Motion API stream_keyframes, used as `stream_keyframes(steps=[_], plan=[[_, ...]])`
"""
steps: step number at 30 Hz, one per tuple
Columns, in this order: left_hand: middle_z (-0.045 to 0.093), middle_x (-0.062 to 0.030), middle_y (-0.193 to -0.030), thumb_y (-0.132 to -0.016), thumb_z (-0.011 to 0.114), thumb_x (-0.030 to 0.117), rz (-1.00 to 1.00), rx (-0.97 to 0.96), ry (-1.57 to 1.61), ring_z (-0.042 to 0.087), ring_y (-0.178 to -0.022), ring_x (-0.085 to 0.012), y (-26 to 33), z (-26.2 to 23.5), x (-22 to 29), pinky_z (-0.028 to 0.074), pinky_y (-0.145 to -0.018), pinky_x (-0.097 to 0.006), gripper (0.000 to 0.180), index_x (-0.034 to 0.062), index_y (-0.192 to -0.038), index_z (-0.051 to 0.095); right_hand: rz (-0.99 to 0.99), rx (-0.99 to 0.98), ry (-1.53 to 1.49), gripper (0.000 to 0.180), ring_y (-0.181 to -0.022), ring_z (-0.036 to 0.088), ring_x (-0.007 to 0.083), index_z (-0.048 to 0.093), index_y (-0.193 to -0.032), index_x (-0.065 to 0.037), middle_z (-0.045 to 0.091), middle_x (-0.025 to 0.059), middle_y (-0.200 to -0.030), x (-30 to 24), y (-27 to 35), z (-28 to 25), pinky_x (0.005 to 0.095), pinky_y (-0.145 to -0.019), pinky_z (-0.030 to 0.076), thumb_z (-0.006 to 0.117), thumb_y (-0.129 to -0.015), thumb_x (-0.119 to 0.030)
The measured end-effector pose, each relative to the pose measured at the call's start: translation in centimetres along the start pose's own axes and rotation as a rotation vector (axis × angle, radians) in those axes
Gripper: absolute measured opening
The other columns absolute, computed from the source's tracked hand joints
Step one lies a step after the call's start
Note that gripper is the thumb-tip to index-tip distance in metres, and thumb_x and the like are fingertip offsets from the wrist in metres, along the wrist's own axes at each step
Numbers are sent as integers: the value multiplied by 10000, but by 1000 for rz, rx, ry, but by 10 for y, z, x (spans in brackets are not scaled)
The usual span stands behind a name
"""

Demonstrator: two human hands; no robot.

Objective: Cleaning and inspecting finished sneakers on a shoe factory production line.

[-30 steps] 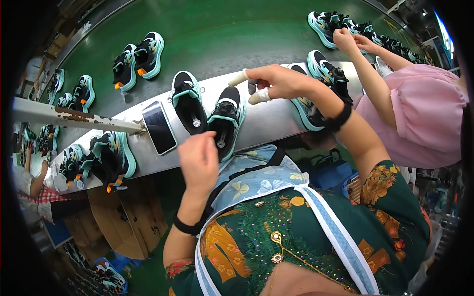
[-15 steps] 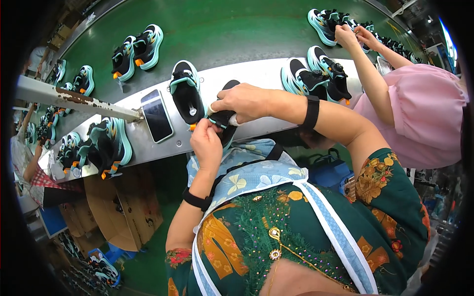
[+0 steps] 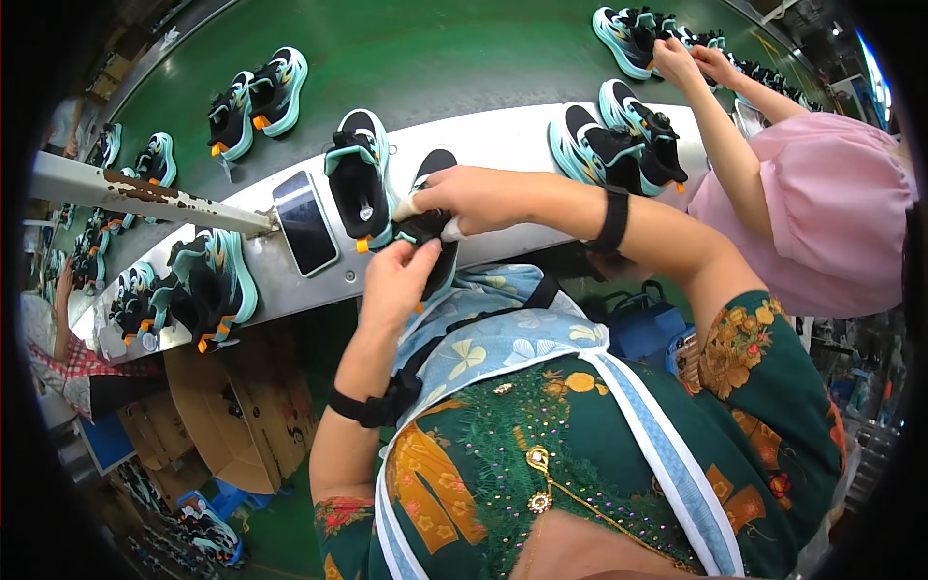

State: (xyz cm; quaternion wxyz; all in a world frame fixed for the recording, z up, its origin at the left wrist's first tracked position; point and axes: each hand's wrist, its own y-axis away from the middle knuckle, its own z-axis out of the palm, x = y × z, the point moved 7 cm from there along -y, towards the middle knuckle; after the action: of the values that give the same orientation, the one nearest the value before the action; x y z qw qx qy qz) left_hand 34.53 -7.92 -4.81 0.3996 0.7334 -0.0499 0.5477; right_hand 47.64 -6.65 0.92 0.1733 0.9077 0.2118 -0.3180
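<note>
A black and teal sneaker (image 3: 444, 270) is in front of me at the near edge of the metal ledge, partly covered by my hands. From above, my right hand (image 3: 476, 200) grips the sneaker's upper, with pale covers on its thumb and a finger. My left hand (image 3: 396, 278) is closed in a pinch at the tongue area, close to the right fingertips; what lies between its fingers is too small to make out. Just left of my hands, a matching sneaker (image 3: 361, 186) stands upright on the ledge.
A phone (image 3: 306, 224) lies on the ledge beside a chipped metal bar (image 3: 145, 198). More sneakers (image 3: 215, 275) stand at the left, another pair (image 3: 609, 145) at the right. The green belt (image 3: 416, 58) carries others. A co-worker's hands (image 3: 681, 63) work at far right. Cardboard boxes (image 3: 237, 406) sit below.
My left hand and forearm have shifted slightly left and lower. The sneakers on the belt at the left have slid a little to the left.
</note>
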Motion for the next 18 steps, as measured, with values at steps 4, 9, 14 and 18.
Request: stream_keyframes(steps=[4,9,14,18], plan=[[613,24,-763,-899,599,176,39,32,114,492,-651,-48,-3,15,-22,390,-598,-208,173,15,-868,655,-47,152,-119,341,-789,615,349,619,-1132,-89,623,163,-886,-3,12,-4,407,-703,492,654,-799,-157],[625,-10,-726,-905,579,174,64,-65,-210,522,-652,-66,9,8,0,428,-605,-240,210,-2,-966,678,198,-18,84,356,-865,627,350,639,-1087,-67,664,159,-887,2,3,-5,414,-738,491,655,-820,-301],[630,-73,-861,-883,563,107,381,410,-117,582,-726,-160,22,-93,34,475,-665,-282,232,-12,-1067,640,67,-153,-78,420,-826,649,265,628,-1201,-132,681,160,-954,37,-40,-59,373,-699,500,690,-793,-210],[618,-174,-939,-857,591,180,432,607,-342,606,-795,-307,-46,-107,3,480,-738,-377,354,-45,-1131,586,-5,-25,-258,646,-748,582,196,554,-1295,-197,650,104,-1002,27,-105,-67,351,-662,491,775,-692,-134]])
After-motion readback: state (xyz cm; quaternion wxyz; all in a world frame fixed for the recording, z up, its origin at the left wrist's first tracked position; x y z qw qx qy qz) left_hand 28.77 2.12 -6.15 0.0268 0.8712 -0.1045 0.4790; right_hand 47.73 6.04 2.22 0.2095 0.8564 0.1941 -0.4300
